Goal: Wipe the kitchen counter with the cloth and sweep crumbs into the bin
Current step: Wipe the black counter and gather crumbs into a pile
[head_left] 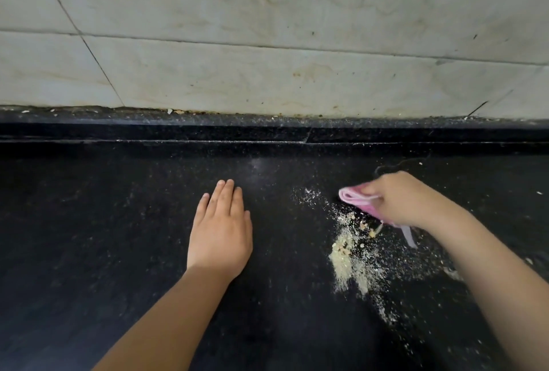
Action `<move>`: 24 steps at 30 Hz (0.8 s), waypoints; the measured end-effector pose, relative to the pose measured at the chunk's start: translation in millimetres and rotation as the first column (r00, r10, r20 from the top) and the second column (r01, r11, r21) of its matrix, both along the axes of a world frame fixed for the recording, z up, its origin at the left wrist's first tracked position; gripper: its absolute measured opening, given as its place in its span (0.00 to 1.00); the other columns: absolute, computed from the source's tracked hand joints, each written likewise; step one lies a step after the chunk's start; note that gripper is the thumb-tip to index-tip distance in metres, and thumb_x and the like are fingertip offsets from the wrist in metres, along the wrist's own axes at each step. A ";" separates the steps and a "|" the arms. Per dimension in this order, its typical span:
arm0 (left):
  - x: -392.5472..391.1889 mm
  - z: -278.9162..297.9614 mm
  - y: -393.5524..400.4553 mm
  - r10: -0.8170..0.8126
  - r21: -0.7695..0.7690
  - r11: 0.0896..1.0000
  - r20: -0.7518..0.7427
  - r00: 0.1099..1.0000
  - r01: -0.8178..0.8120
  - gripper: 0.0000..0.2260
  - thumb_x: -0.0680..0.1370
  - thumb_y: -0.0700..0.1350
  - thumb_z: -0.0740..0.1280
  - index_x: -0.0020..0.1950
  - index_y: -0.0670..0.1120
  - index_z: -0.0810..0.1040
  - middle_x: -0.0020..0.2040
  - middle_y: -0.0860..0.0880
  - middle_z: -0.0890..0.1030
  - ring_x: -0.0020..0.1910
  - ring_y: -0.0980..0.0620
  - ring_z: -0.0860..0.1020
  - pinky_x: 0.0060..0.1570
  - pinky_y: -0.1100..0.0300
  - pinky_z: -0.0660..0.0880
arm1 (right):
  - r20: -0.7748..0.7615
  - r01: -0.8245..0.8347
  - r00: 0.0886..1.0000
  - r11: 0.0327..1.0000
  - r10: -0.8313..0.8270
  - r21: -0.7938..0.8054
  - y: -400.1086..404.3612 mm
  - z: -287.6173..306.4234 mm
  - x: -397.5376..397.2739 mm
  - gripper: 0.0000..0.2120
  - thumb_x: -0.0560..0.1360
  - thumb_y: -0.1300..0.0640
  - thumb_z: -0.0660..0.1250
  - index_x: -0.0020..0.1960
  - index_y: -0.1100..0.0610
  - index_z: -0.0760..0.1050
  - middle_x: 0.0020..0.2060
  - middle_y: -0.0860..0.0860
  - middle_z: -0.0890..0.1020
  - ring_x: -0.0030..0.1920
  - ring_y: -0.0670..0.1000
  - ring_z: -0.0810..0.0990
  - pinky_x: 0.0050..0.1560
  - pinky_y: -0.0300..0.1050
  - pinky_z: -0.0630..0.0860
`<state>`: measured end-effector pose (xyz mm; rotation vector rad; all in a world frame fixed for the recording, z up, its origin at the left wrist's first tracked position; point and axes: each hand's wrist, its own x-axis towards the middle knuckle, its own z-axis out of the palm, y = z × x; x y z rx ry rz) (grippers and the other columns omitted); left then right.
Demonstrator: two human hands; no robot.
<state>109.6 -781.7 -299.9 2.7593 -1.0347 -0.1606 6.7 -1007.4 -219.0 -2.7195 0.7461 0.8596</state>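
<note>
A folded pink cloth [355,196] is gripped in my right hand [404,201], which presses it onto the black stone counter [118,237] at the right. Just below and left of the cloth lies a pile of pale yellow crumbs [349,260], with finer grains scattered around it. My left hand [221,231] lies flat on the counter with straight fingers, to the left of the crumbs and apart from them. No bin is in view.
A raised black ledge [267,130] runs along the back of the counter under a stained, pale tiled wall [267,43]. Small bits of debris [175,111] sit in the seam between ledge and wall.
</note>
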 end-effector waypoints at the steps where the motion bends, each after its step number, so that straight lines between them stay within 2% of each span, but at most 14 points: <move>1: 0.4 -0.8 0.0 -0.011 0.000 1.000 0.005 1.000 0.011 0.30 0.75 0.51 0.40 0.67 0.37 0.69 0.69 0.41 0.68 0.70 0.45 0.65 0.66 0.53 0.52 | -0.064 0.019 0.998 0.997 -0.014 0.069 5.9 13.7 -6.6 0.11 0.77 0.58 0.60 0.57 0.51 0.77 0.38 0.48 0.81 0.27 0.43 0.72 0.25 0.30 0.69; 3: 0.1 -1.4 -0.8 -0.021 -0.010 1.000 -0.004 1.000 0.021 0.33 0.74 0.52 0.36 0.70 0.38 0.64 0.72 0.43 0.63 0.72 0.47 0.59 0.68 0.55 0.47 | -0.092 0.034 0.995 0.997 -0.027 0.066 3.4 31.2 -10.8 0.10 0.77 0.59 0.60 0.54 0.54 0.78 0.31 0.47 0.76 0.25 0.42 0.69 0.21 0.30 0.65; 4: 0.0 -0.9 -0.8 -0.006 -0.021 1.000 -0.007 1.000 0.006 0.32 0.74 0.52 0.36 0.69 0.38 0.65 0.71 0.42 0.64 0.72 0.47 0.59 0.68 0.55 0.48 | -0.070 0.046 0.997 0.999 -0.044 0.029 -2.6 32.3 -7.7 0.10 0.77 0.59 0.59 0.53 0.55 0.78 0.30 0.47 0.75 0.26 0.43 0.69 0.21 0.30 0.65; 7: -0.5 -1.4 -0.6 0.026 0.024 0.999 0.007 1.000 -0.026 0.29 0.76 0.50 0.42 0.66 0.37 0.70 0.68 0.41 0.70 0.69 0.45 0.65 0.67 0.53 0.54 | 0.147 0.103 0.986 0.978 -0.076 -0.183 -22.6 18.3 16.4 0.09 0.77 0.59 0.58 0.49 0.58 0.77 0.28 0.49 0.72 0.27 0.47 0.69 0.23 0.37 0.64; 10: 0.5 -2.5 -2.4 0.033 0.040 0.999 0.061 0.998 -0.036 0.24 0.76 0.47 0.48 0.60 0.36 0.76 0.61 0.40 0.76 0.62 0.43 0.73 0.61 0.49 0.62 | 0.245 0.131 0.968 0.936 -0.050 -0.326 -33.7 -11.8 37.4 0.08 0.75 0.59 0.61 0.50 0.57 0.77 0.33 0.53 0.75 0.36 0.55 0.72 0.33 0.41 0.66; 12: 0.6 -2.7 -3.4 0.031 0.029 0.999 0.090 0.995 -0.034 0.22 0.75 0.46 0.51 0.57 0.36 0.77 0.58 0.40 0.79 0.59 0.43 0.76 0.59 0.48 0.65 | 0.246 0.184 0.964 0.927 -0.105 -0.327 -33.7 -21.7 42.7 0.08 0.75 0.60 0.60 0.52 0.57 0.76 0.41 0.56 0.78 0.44 0.58 0.74 0.38 0.45 0.68; 14: 0.2 -3.0 -2.6 0.035 0.034 0.999 0.081 0.996 -0.038 0.22 0.75 0.47 0.51 0.57 0.37 0.77 0.59 0.41 0.78 0.60 0.44 0.76 0.61 0.51 0.67 | 0.266 0.256 0.949 0.903 -0.168 -0.344 -34.6 -22.3 37.8 0.09 0.75 0.60 0.59 0.53 0.57 0.75 0.43 0.58 0.79 0.49 0.59 0.74 0.40 0.46 0.68; 19: 2.2 -4.3 -2.4 0.028 0.036 0.999 0.105 0.994 -0.032 0.22 0.75 0.46 0.51 0.58 0.35 0.77 0.58 0.39 0.78 0.59 0.41 0.76 0.62 0.52 0.57 | 0.314 0.400 0.903 0.843 -0.295 -0.360 -50.2 -21.6 28.7 0.10 0.74 0.61 0.60 0.54 0.58 0.75 0.49 0.60 0.78 0.56 0.61 0.69 0.44 0.47 0.65; 24: 2.0 -5.2 -2.0 0.027 0.032 0.999 0.119 0.992 -0.031 0.22 0.75 0.46 0.51 0.58 0.35 0.76 0.59 0.38 0.78 0.60 0.41 0.75 0.62 0.52 0.56 | 0.362 0.396 0.889 0.867 -0.280 -0.302 -34.8 -30.5 37.4 0.11 0.73 0.61 0.61 0.53 0.57 0.77 0.48 0.57 0.78 0.58 0.58 0.70 0.43 0.45 0.65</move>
